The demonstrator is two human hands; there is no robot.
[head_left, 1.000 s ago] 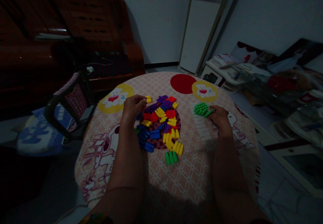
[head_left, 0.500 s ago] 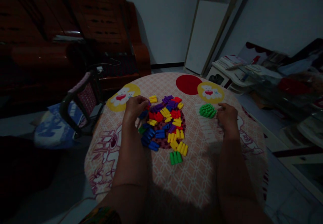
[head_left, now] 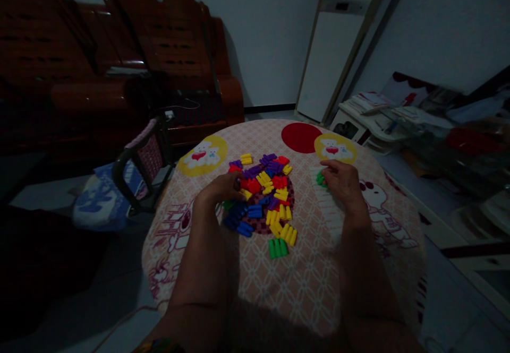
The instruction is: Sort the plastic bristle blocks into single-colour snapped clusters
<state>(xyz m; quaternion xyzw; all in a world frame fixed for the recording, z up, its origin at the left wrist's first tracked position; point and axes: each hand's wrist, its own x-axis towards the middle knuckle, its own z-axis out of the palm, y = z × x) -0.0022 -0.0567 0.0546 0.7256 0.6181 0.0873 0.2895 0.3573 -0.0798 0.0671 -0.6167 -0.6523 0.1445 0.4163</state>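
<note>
My left hand (head_left: 223,187) reaches into the left edge of a loose pile of toy building blocks, its fingers curled down beside a red block (head_left: 253,185) and a yellow block (head_left: 246,194). What lies between those fingertips is hidden. Blue blocks (head_left: 237,212) lie just below this hand. On the right of the table, my right hand (head_left: 341,184) is closed over a cluster of green blocks (head_left: 320,178), with only its left side showing. Purple blocks (head_left: 268,158) and more yellow blocks (head_left: 288,234) spread through the pile. A separate green block (head_left: 278,248) lies nearest me.
A patterned cloth covers the round table (head_left: 274,284). Left of it stands a chair (head_left: 145,156) with a pink woven back, before a dark wooden sofa (head_left: 171,50). Cabinets (head_left: 370,119) with papers line the right; a tall white unit (head_left: 329,50) stands behind.
My left hand has come down and nearer to me along the pile's left side, uncovering red and purple blocks. My right hand has moved left onto the green cluster. The view has shifted slightly.
</note>
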